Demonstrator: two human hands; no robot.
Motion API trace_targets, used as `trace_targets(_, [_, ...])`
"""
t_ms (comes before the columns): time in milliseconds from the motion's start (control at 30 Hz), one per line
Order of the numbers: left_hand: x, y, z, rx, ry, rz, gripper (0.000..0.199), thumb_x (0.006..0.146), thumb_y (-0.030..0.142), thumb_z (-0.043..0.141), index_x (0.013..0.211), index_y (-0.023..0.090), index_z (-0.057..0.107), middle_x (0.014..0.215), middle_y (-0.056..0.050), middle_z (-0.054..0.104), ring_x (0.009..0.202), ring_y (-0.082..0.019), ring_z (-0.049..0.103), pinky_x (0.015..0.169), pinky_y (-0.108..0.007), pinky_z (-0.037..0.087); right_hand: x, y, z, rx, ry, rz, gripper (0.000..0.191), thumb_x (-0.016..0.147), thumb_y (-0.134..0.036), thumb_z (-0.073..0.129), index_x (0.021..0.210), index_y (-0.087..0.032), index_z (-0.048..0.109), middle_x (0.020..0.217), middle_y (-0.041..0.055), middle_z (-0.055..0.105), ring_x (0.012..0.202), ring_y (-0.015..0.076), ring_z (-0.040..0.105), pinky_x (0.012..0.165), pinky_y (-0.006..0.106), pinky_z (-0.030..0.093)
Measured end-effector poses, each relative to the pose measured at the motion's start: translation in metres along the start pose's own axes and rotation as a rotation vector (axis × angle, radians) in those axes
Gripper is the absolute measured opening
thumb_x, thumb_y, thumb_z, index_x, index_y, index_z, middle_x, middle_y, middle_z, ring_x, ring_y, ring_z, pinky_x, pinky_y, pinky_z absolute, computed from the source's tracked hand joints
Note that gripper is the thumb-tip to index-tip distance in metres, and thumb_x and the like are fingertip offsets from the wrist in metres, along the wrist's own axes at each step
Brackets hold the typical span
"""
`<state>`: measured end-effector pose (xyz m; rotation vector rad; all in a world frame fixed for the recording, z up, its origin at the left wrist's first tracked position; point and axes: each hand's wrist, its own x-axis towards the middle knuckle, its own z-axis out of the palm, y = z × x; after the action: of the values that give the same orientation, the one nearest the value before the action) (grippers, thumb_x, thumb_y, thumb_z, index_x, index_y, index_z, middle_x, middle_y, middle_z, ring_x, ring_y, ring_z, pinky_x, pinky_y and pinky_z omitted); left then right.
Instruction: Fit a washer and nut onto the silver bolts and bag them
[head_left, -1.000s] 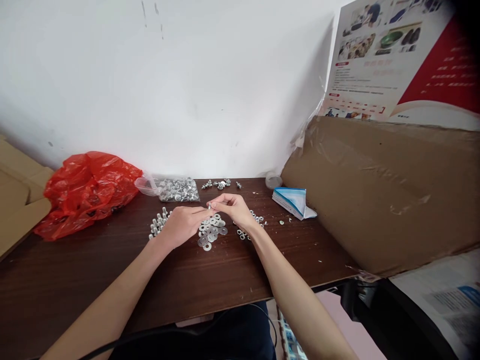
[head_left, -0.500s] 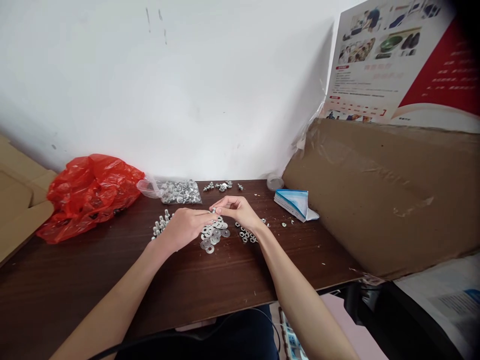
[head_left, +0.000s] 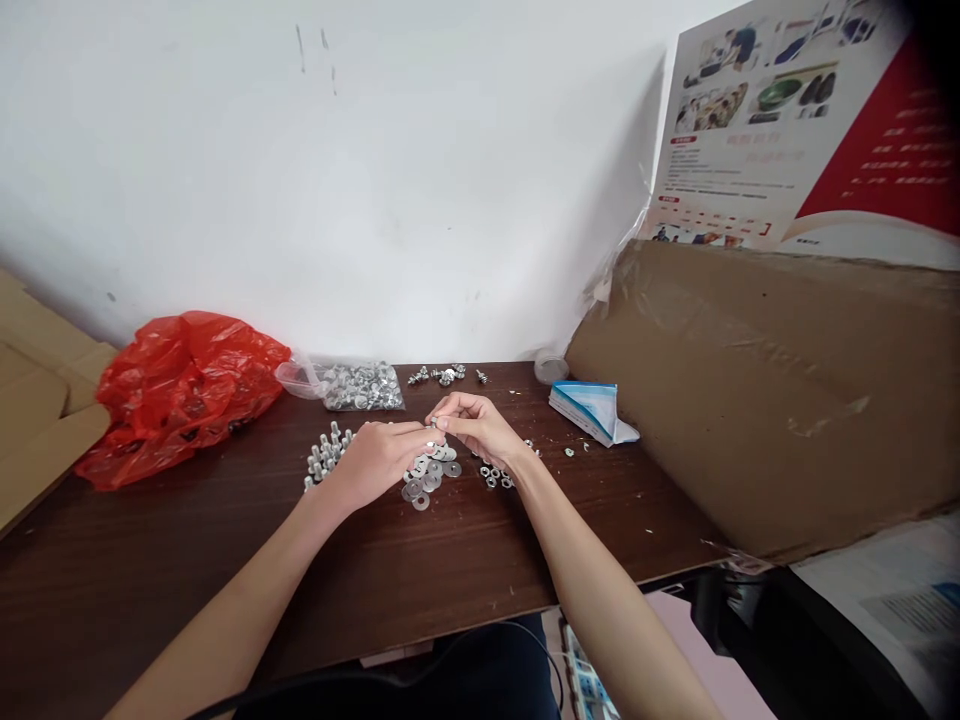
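Note:
My left hand (head_left: pixel 379 460) and my right hand (head_left: pixel 480 428) meet above the pile of flat washers (head_left: pixel 424 485). Between their fingertips is a small silver bolt (head_left: pixel 434 423), mostly covered by the fingers. Both hands are closed in a pinch on it; whether a nut or washer sits on it is too small to tell. Several bolts (head_left: pixel 327 452) stand upright beside my left hand. Hex nuts (head_left: pixel 495 477) lie below my right wrist, partly hidden by it.
Along the wall are assembled bolts (head_left: pixel 448 375), a clear bag of metal parts (head_left: pixel 364 387), a plastic scoop (head_left: pixel 300 378) and a round clear lid (head_left: pixel 551 367). A red plastic bag (head_left: pixel 187 385) lies left; a blue-white packet (head_left: pixel 589 408) and a cardboard sheet (head_left: pixel 765 400) stand right.
My hands have shifted slightly to the right, still together at the bolt. The left fingers have changed angle a little. The view has moved slightly.

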<state>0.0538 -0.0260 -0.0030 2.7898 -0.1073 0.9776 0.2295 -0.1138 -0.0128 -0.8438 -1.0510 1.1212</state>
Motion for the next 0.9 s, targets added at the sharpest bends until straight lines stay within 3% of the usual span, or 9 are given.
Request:
trace_targets(167, [-0.002, -0.005, 0.002, 0.108, -0.016, 0.035, 0.031, 0.093, 0.009, 0.039, 0.105, 0.018, 0.067, 0.084, -0.001, 0.070, 0.057, -0.008, 0.059, 0.052, -0.020, 0.046, 0.001, 0.003, 0.002, 0.003, -0.007, 0.031, 0.027, 0.069, -0.028, 0.081, 0.094, -0.024, 0.074, 0.076, -0.0014, 0.064, 0.067, 0.0104, 0.055, 0.066, 0.027, 0.044])
trace_targets(333, [-0.003, -0.006, 0.002, 0.154, -0.002, 0.052, 0.026, 0.095, 0.013, 0.044, 0.105, 0.020, 0.067, 0.100, -0.001, 0.072, 0.076, -0.011, 0.067, 0.062, -0.022, 0.051, 0.003, 0.007, 0.001, -0.050, 0.035, 0.048, 0.023, 0.065, -0.033, 0.083, 0.082, -0.021, 0.075, 0.077, 0.0004, 0.066, 0.068, 0.0111, 0.054, 0.064, 0.028, 0.043])
trace_targets(467, [-0.002, -0.005, 0.001, 0.181, -0.006, 0.064, 0.025, 0.094, 0.013, 0.047, 0.106, 0.020, 0.067, 0.101, -0.001, 0.072, 0.081, -0.012, 0.067, 0.067, -0.024, 0.054, 0.003, 0.008, 0.001, -0.164, 0.060, -0.002, 0.022, 0.069, -0.036, 0.081, 0.077, -0.018, 0.071, 0.070, -0.0012, 0.062, 0.062, 0.0096, 0.051, 0.060, 0.025, 0.040])
trace_targets(633, [-0.002, -0.005, 0.000, 0.207, -0.022, 0.046, 0.027, 0.093, 0.009, 0.045, 0.103, 0.019, 0.068, 0.100, -0.004, 0.069, 0.085, -0.015, 0.064, 0.070, -0.026, 0.054, 0.003, 0.009, 0.007, -0.373, 0.091, -0.078, 0.035, 0.077, -0.049, 0.071, 0.069, -0.018, 0.058, 0.059, -0.0039, 0.050, 0.053, 0.0091, 0.041, 0.050, 0.024, 0.031])
trace_targets(900, [-0.003, -0.007, -0.001, 0.197, -0.031, -0.014, 0.033, 0.089, 0.002, 0.045, 0.108, 0.019, 0.065, 0.102, -0.006, 0.066, 0.091, -0.016, 0.062, 0.074, -0.027, 0.052, 0.002, 0.016, 0.006, -0.641, 0.166, -0.171, 0.048, 0.088, -0.060, 0.051, 0.064, -0.020, 0.046, 0.060, -0.0032, 0.043, 0.057, 0.0116, 0.039, 0.055, 0.025, 0.031])
